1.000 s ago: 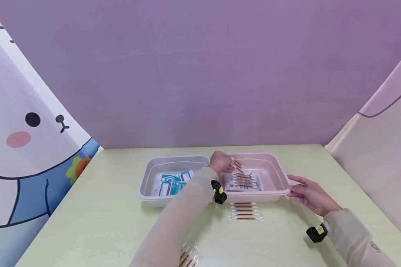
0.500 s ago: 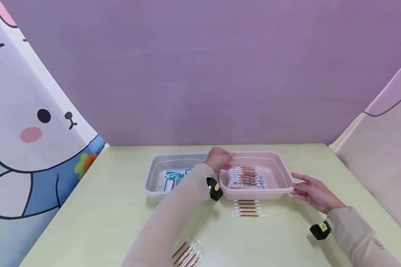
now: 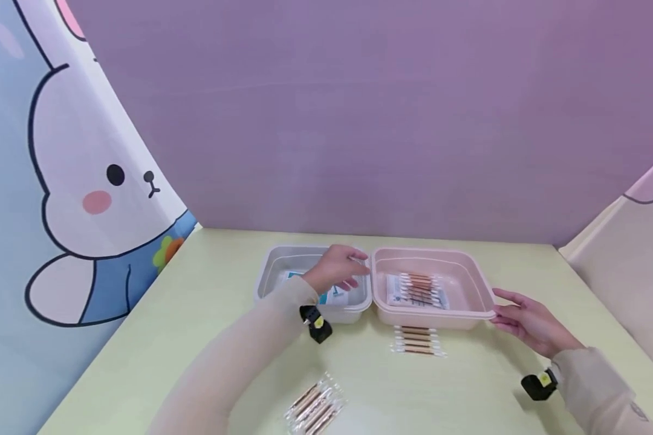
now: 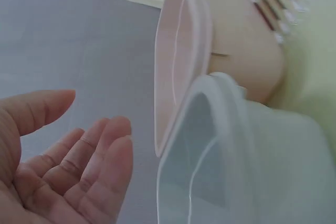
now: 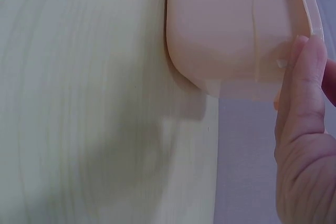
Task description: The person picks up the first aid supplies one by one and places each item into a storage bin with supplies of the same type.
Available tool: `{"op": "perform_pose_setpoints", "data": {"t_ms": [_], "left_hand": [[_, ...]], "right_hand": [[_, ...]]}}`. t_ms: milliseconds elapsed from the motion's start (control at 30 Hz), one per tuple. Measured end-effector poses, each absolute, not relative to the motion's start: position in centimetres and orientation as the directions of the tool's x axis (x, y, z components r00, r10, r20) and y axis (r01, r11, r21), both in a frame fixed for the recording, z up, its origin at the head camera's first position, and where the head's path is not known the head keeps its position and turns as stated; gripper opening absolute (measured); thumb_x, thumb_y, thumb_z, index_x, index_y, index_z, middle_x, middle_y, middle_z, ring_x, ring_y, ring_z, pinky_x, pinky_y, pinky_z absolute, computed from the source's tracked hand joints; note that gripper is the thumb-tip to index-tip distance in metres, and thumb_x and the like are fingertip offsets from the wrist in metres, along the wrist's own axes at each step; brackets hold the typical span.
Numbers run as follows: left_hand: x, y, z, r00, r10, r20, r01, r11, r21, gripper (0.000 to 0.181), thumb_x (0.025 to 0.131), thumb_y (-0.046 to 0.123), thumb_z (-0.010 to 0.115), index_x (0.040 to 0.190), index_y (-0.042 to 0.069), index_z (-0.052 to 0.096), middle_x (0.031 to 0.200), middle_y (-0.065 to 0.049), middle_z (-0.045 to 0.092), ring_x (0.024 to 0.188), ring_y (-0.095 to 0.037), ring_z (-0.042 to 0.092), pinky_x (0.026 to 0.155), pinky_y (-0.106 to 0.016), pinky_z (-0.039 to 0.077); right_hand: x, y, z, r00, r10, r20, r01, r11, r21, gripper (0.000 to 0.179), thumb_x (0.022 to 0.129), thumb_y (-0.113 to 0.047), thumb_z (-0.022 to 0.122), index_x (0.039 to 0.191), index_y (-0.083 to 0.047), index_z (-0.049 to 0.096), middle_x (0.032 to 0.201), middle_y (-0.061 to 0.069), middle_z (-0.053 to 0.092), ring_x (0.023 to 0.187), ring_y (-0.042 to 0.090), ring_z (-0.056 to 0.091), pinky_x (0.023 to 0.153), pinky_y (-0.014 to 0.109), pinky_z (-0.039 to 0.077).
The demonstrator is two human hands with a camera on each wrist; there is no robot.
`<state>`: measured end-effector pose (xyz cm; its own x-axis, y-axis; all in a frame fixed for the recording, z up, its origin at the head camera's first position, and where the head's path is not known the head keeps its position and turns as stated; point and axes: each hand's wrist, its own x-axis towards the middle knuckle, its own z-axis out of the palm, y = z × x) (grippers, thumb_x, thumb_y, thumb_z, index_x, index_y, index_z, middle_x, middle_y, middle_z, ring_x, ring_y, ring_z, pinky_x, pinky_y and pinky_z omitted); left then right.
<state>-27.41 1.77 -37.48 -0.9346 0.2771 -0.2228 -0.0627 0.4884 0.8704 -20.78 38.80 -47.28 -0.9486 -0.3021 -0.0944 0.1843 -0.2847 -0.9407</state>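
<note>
My left hand (image 3: 337, 267) hovers over the grey bin (image 3: 263, 284) with its fingers loosely spread and nothing held. In the left wrist view, the thumb and fingers (image 4: 113, 169) stand apart from both bin rims. My right hand (image 3: 533, 326) touches the right front corner of the pink bin (image 3: 470, 284), its fingers fairly straight against the wall and rim. Inside the pink bin, brown-stick cotton swabs (image 3: 420, 289) in clear wrap lie on a white packet (image 3: 394, 296). Teal-and-white packets (image 3: 334, 296) lie in the grey bin, partly hidden by the left hand.
A strip of wrapped cotton swabs (image 3: 416, 340) lies right in front of the pink bin. Another bundle of wrapped swabs (image 3: 317, 405) lies at the near edge. The pale table (image 3: 158, 338) meets a purple cloth wall (image 3: 381, 151) at the back.
The left hand has let go of a wrapped swab strip in the pink bin and moved left over the grey bin. The right hand stays at the pink bin's corner. The view has shifted.
</note>
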Motion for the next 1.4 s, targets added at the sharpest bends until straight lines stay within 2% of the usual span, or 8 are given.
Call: {"op": "perform_pose_setpoints", "data": {"t_ms": [67, 267, 433, 700, 867, 967, 1200, 1400], "left_hand": [[-26.4, 0.6, -37.5, -0.932, 0.293, -0.213, -0.04, 0.501, 0.864, 0.04, 0.086, 0.012, 0.07, 0.124, 0.003, 0.062, 0.107, -0.012, 0.068, 0.074, -0.03, 0.067, 0.068, -0.04, 0.056], [-22.7, -3.1, -37.6, -0.948, 0.298, -0.11, 0.06, 0.51, 0.858, 0.032, 0.083, 0.008, 0.071, 0.115, 0.002, 0.065, 0.085, -0.007, 0.069, 0.058, -0.016, 0.061, 0.053, -0.03, 0.052], [-20.5, -5.7, -38.2, -0.95, 0.306, -0.063, 0.115, 0.53, 0.84, 0.028, 0.084, 0.007, 0.071, 0.11, -0.001, 0.066, 0.081, -0.006, 0.069, 0.054, -0.014, 0.058, 0.05, -0.027, 0.048], [-18.1, -8.4, -39.6, -0.944, 0.317, -0.086, 0.117, 0.57, 0.813, 0.027, 0.084, 0.008, 0.071, 0.107, -0.004, 0.066, 0.076, -0.002, 0.065, 0.055, -0.013, 0.055, 0.049, -0.028, 0.047], [-16.7, -9.6, -40.6, -0.927, 0.353, -0.126, 0.119, 0.598, 0.793, 0.03, 0.08, 0.008, 0.074, 0.106, -0.005, 0.065, 0.072, -0.001, 0.063, 0.055, -0.012, 0.054, 0.047, -0.025, 0.043], [-15.9, -9.8, -41.4, -0.909, 0.385, -0.162, 0.135, 0.638, 0.759, 0.032, 0.078, 0.007, 0.077, 0.105, -0.005, 0.066, 0.07, 0.001, 0.063, 0.054, -0.012, 0.055, 0.049, -0.026, 0.044], [-14.2, -9.5, -43.4, -0.881, 0.414, -0.23, 0.189, 0.752, 0.631, 0.025, 0.073, 0.011, 0.08, 0.094, 0.004, 0.069, 0.066, 0.005, 0.06, 0.058, -0.01, 0.053, 0.058, -0.027, 0.043], [-13.7, -9.5, -44.2, -0.879, 0.403, -0.254, 0.175, 0.769, 0.615, 0.023, 0.07, 0.011, 0.081, 0.089, 0.007, 0.068, 0.064, 0.006, 0.059, 0.057, -0.009, 0.051, 0.057, -0.027, 0.041]], "right_hand": [[-20.8, 38.8, -47.4, -0.946, -0.31, -0.092, 0.187, -0.29, -0.938, 0.041, 0.097, 0.007, 0.046, 0.103, -0.028, 0.067, 0.092, 0.007, 0.067, 0.08, 0.016, 0.068, 0.075, 0.027, 0.054], [-20.8, 39.0, -47.6, -0.94, -0.33, -0.081, 0.186, -0.299, -0.936, 0.043, 0.097, 0.008, 0.044, 0.103, -0.027, 0.068, 0.092, 0.007, 0.068, 0.081, 0.016, 0.068, 0.075, 0.027, 0.054], [-20.9, 39.4, -47.9, -0.933, -0.356, -0.054, 0.177, -0.322, -0.93, 0.042, 0.097, 0.008, 0.045, 0.105, -0.026, 0.069, 0.093, 0.008, 0.068, 0.082, 0.016, 0.069, 0.076, 0.027, 0.054], [-21.0, 39.9, -48.3, -0.923, -0.382, -0.042, 0.177, -0.327, -0.928, 0.039, 0.097, 0.006, 0.048, 0.107, -0.026, 0.069, 0.093, 0.008, 0.068, 0.082, 0.016, 0.069, 0.075, 0.026, 0.054], [-21.1, 39.7, -48.3, -0.911, -0.412, -0.006, 0.169, -0.359, -0.918, 0.042, 0.097, 0.008, 0.043, 0.109, -0.023, 0.068, 0.094, 0.009, 0.068, 0.083, 0.017, 0.069, 0.075, 0.026, 0.054], [-21.2, 39.6, -48.2, -0.909, -0.417, 0.003, 0.168, -0.373, -0.912, 0.044, 0.098, 0.009, 0.041, 0.11, -0.023, 0.068, 0.094, 0.01, 0.068, 0.083, 0.018, 0.069, 0.075, 0.026, 0.054], [-21.3, 39.5, -47.9, -0.922, -0.388, -0.008, 0.166, -0.377, -0.911, 0.044, 0.098, 0.009, 0.04, 0.108, -0.022, 0.069, 0.093, 0.009, 0.068, 0.083, 0.017, 0.069, 0.075, 0.026, 0.054], [-21.1, 39.5, -48.2, -0.924, -0.382, -0.028, 0.186, -0.384, -0.904, 0.044, 0.098, 0.01, 0.04, 0.107, -0.022, 0.069, 0.092, 0.01, 0.067, 0.082, 0.018, 0.069, 0.075, 0.026, 0.054]]}}
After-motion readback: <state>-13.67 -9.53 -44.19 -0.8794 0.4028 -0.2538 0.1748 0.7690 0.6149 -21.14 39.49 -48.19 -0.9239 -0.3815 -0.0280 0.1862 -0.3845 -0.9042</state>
